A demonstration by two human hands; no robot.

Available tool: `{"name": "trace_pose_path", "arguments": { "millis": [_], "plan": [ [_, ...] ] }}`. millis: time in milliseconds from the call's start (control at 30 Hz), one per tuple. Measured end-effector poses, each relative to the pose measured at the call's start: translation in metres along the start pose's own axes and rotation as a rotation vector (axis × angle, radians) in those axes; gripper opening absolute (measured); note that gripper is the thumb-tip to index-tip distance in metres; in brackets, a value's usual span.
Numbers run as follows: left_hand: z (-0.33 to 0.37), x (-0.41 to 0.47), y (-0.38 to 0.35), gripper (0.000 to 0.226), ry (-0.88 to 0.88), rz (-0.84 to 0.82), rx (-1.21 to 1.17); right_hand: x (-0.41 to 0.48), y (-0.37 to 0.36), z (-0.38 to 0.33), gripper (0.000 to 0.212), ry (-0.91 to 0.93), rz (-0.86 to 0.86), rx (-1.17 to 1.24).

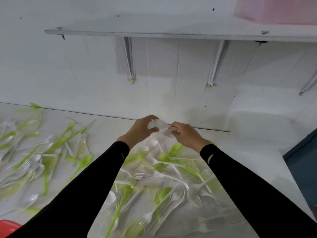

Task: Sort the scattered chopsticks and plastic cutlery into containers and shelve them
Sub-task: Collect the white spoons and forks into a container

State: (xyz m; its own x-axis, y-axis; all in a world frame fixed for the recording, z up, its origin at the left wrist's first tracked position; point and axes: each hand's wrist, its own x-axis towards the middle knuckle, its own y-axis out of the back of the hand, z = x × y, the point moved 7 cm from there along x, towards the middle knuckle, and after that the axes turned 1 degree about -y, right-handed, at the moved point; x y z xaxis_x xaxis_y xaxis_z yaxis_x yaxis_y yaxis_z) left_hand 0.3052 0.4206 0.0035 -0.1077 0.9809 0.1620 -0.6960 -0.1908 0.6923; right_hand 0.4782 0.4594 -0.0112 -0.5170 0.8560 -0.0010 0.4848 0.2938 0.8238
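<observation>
White and green plastic spoons and forks (pixel 164 162) lie scattered over a white counter (pixel 109 127), in one heap on the left (pixel 42 152) and another under my arms. My left hand (pixel 142 129) and my right hand (pixel 185 134) meet near the back wall, above the cutlery. Between them they hold a few white plastic spoons (pixel 158 125). The left fingers curl round the bowls, and the right fingers pinch another white piece (pixel 169 132). Both arms wear black sleeves. No chopsticks can be made out.
A white wall shelf (pixel 154 34) on metal brackets hangs above the counter, with a pink container (pixel 277 11) at its right end. A red container's corner (pixel 8 227) shows at the bottom left. The counter ends at the right beside a dark blue surface (pixel 301 160).
</observation>
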Motion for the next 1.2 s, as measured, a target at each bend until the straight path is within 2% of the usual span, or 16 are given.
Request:
{"name": "trace_pose_path", "arguments": {
  "millis": [133, 200, 300, 400, 500, 567, 667, 733, 833, 867, 933, 1067, 1200],
  "plan": [
    [0.032, -0.012, 0.015, 0.011, 0.081, -0.027, -0.469, -0.022, 0.023, -0.013, 0.025, 0.036, 0.043, 0.128],
    [0.047, -0.022, 0.014, 0.015, 0.066, -0.104, -0.544, -0.034, 0.026, -0.021, 0.027, 0.049, 0.032, 0.126],
    [0.064, -0.033, 0.006, 0.019, 0.061, -0.182, -0.504, -0.048, 0.022, -0.033, 0.028, 0.072, 0.024, 0.0],
    [0.067, -0.035, 0.004, 0.026, 0.109, -0.076, -0.575, -0.055, 0.017, -0.045, 0.029, 0.093, 0.035, -0.09],
    [0.057, -0.034, 0.004, 0.019, 0.2, 0.012, -0.675, -0.059, 0.014, -0.053, 0.031, 0.098, 0.041, -0.093],
    [0.043, -0.032, 0.016, 0.017, 0.242, 0.142, -0.773, -0.06, 0.009, -0.05, 0.035, 0.075, 0.003, -0.071],
    [0.025, -0.033, 0.047, 0.056, 0.291, 0.336, -0.925, -0.062, -0.005, -0.034, 0.038, 0.008, -0.078, -0.051],
    [0.014, -0.036, 0.061, 0.056, 0.273, 0.359, -0.961, -0.063, -0.012, -0.022, 0.032, -0.035, -0.094, -0.039],
    [0.0, -0.038, 0.07, 0.021, 0.224, 0.3, -0.894, -0.064, -0.021, -0.018, 0.028, -0.087, -0.098, 0.022],
    [-0.005, -0.038, 0.069, 0.016, 0.233, 0.277, -0.857, -0.064, -0.027, -0.019, 0.028, -0.095, -0.107, 0.033],
    [-0.018, -0.037, 0.064, 0.02, 0.263, 0.235, -0.826, -0.063, -0.041, -0.024, 0.031, -0.095, -0.135, 0.046],
    [-0.034, -0.036, 0.059, 0.027, 0.344, 0.268, -0.734, -0.061, -0.066, -0.031, 0.039, -0.077, -0.202, 0.003],
    [-0.04, -0.032, 0.053, 0.016, 0.323, 0.238, -0.535, -0.057, -0.073, -0.022, 0.031, -0.099, -0.175, 0.088]
  ]
}}
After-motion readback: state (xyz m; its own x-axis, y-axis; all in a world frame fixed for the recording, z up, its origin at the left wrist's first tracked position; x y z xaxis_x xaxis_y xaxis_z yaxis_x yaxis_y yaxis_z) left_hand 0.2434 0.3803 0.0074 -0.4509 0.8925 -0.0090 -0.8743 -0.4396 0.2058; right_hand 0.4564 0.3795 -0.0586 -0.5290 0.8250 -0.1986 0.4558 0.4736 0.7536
